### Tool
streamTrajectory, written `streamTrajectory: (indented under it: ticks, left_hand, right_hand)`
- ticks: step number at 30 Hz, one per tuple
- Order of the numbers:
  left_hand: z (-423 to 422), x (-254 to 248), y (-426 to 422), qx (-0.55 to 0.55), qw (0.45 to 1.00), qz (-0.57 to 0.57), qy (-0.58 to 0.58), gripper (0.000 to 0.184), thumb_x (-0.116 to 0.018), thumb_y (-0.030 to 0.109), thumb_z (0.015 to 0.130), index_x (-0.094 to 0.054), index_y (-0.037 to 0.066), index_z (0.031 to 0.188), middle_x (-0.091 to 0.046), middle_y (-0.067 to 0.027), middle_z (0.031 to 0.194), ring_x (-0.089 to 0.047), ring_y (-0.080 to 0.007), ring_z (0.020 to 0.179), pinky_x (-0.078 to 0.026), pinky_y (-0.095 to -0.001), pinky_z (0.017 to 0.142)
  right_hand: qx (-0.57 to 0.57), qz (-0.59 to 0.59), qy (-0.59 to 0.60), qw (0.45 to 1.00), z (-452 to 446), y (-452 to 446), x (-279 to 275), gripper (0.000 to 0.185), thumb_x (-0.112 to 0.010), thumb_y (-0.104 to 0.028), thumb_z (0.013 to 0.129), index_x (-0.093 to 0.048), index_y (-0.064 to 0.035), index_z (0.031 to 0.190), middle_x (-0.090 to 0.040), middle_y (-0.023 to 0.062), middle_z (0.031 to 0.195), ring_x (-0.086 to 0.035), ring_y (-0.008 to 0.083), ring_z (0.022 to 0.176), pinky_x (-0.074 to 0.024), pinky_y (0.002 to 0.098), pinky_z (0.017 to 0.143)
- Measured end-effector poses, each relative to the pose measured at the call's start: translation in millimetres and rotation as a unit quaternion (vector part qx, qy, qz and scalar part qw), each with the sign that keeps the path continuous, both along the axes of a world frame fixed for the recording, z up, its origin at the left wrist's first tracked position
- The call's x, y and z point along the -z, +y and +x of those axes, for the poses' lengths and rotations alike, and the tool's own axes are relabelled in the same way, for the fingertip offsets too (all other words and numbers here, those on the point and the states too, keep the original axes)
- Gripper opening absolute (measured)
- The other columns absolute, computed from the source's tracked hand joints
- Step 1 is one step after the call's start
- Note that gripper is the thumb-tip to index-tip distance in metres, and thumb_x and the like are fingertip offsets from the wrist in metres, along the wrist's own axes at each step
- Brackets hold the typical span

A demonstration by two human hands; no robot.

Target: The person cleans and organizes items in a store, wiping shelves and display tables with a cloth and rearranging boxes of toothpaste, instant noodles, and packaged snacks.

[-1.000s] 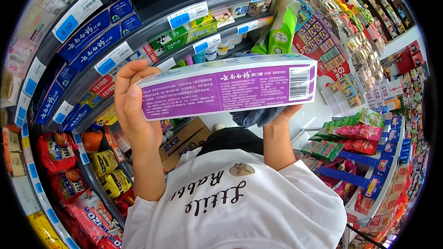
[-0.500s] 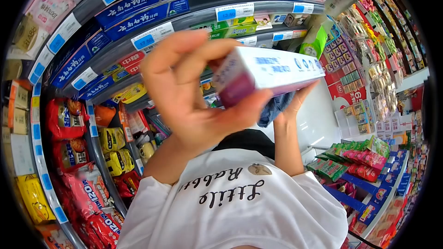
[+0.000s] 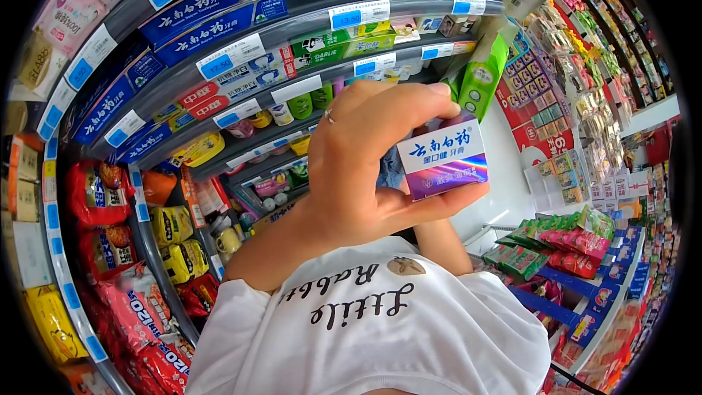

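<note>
Seemingly to face its printed end toward the wearer, the left hand (image 3: 358, 161) pinches the toothpaste box (image 3: 446, 159) in front of the shelf (image 3: 296, 30); the right hand's grip, near the dark cloth (image 3: 390, 169), is indiscernible.

You face curved, dark grey metal shelves (image 3: 307, 20) edged with white-and-blue price labels, stacked with long dark blue cardboard boxes (image 3: 212, 18). Lower left, you have shiny red plastic food packets (image 3: 101, 194) on the racks. To your right, a glossy white floor (image 3: 504, 190) reflects light beside a tiered blue-and-white display stand (image 3: 585, 300), and packed merchandise racks (image 3: 596, 102) curve away beyond it.
</note>
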State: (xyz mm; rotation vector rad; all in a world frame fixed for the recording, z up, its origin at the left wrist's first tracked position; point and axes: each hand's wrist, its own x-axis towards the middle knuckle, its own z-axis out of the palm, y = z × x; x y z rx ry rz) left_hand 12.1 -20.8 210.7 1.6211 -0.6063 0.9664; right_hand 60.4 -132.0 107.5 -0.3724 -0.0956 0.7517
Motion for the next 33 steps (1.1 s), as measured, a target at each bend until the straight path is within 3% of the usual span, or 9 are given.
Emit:
streamTrajectory:
  ticks: [6,11,19,22,23,26,28,30,33]
  left_hand:
    - [-1.5,6.3,-0.1,-0.01,1.0,0.004,-0.016,0.055,-0.088,0.021,0.057,-0.062,0.004,0.102,-0.068,-0.0049,0.089,-0.06,-0.0198,0.074,-0.044,-0.0313,0.072]
    - [-4.0,6.8,18.5,0.007,0.989,0.142,-0.042,0.09,-0.091,0.018,0.06,-0.035,-0.003,0.127,-0.066,-0.0226,0.104,-0.066,-0.0205,0.083,-0.05,-0.0246,0.072]
    - [-5.2,28.7,32.4,0.094,0.992,0.088,-0.009,0.069,-0.088,0.018,0.062,-0.049,-0.001,0.115,-0.064,-0.0242,0.109,-0.059,-0.0233,0.099,-0.044,-0.0333,0.088]
    - [-2.4,41.5,31.1,0.104,0.994,-0.004,0.016,0.059,-0.086,0.021,0.063,-0.057,0.004,0.112,-0.066,-0.0132,0.112,-0.06,-0.0204,0.093,-0.041,-0.0304,0.08]
    - [-1.2,44.3,36.6,0.119,0.993,0.006,0.012,0.056,-0.084,0.018,0.068,-0.056,0.002,0.114,-0.062,-0.0177,0.117,-0.058,-0.0231,0.102,-0.043,-0.0311,0.083]
    - [-1.2,51.7,36.7,0.16,0.981,-0.099,0.043,0.052,-0.081,0.015,0.073,-0.055,0.0,0.116,-0.054,-0.0207,0.124,-0.053,-0.024,0.11,-0.044,-0.0324,0.089]
    - [-2.6,54.7,42.9,0.18,0.974,-0.111,0.076,0.052,-0.076,0.013,0.079,-0.052,-0.002,0.122,-0.043,-0.021,0.133,-0.049,-0.0252,0.117,-0.042,-0.0349,0.097]
    - [-5.1,54.6,42.6,0.176,0.966,-0.152,0.11,0.053,-0.075,0.013,0.081,-0.051,-0.002,0.125,-0.041,-0.0204,0.135,-0.048,-0.0256,0.119,-0.041,-0.0355,0.099]
    - [-4.8,62.1,43.5,0.163,0.956,-0.194,0.144,0.047,-0.064,0.006,0.086,-0.049,-0.003,0.129,-0.037,-0.0204,0.14,-0.044,-0.0285,0.126,-0.04,-0.0428,0.103]
  right_hand:
    - [0.006,0.011,-0.014,1.0,-1.0,-4.2,3.3,0.054,-0.046,-0.045,0.093,-0.047,-0.0098,0.133,-0.053,0.0133,0.132,-0.054,0.0315,0.117,-0.0452,0.0472,0.098]
    - [0.035,0.026,-0.036,0.998,4.1,-7.8,5.3,0.053,-0.047,-0.044,0.093,-0.048,-0.0093,0.133,-0.053,0.0133,0.131,-0.054,0.031,0.116,-0.0457,0.0469,0.098]
    - [0.161,0.086,-0.108,0.977,33.4,-31.5,14.1,0.052,-0.05,-0.043,0.092,-0.049,-0.0084,0.132,-0.054,0.0132,0.131,-0.055,0.0303,0.115,-0.0464,0.0464,0.097]
    - [0.202,0.122,-0.108,0.966,46.9,-58.1,25.3,0.052,-0.051,-0.042,0.092,-0.049,-0.0081,0.131,-0.054,0.0131,0.131,-0.055,0.03,0.115,-0.0467,0.0462,0.097]
    - [0.214,0.13,-0.096,0.963,48.9,-70.2,33.7,0.052,-0.051,-0.042,0.092,-0.049,-0.008,0.131,-0.054,0.0131,0.131,-0.055,0.0299,0.115,-0.0468,0.0462,0.097]
    - [0.236,0.149,-0.063,0.958,47.1,-97.6,43.8,0.053,-0.056,-0.044,0.088,-0.052,-0.0082,0.128,-0.057,0.0129,0.127,-0.056,0.0294,0.114,-0.0471,0.046,0.096]
    - [0.244,0.168,-0.089,0.951,38.6,-103.2,37.1,0.057,-0.059,-0.046,0.086,-0.052,-0.0087,0.128,-0.059,0.013,0.124,-0.058,0.0306,0.111,-0.048,0.0465,0.095]
    - [0.262,0.159,-0.108,0.946,34.1,-109.7,34.2,0.058,-0.059,-0.047,0.086,-0.052,-0.0085,0.129,-0.058,0.0131,0.125,-0.058,0.0309,0.111,-0.0481,0.0466,0.095]
    - [0.375,0.036,-0.115,0.919,21.5,-99.9,15.2,0.058,-0.059,-0.048,0.086,-0.052,-0.0075,0.127,-0.057,0.0128,0.126,-0.057,0.03,0.113,-0.047,0.0468,0.096]
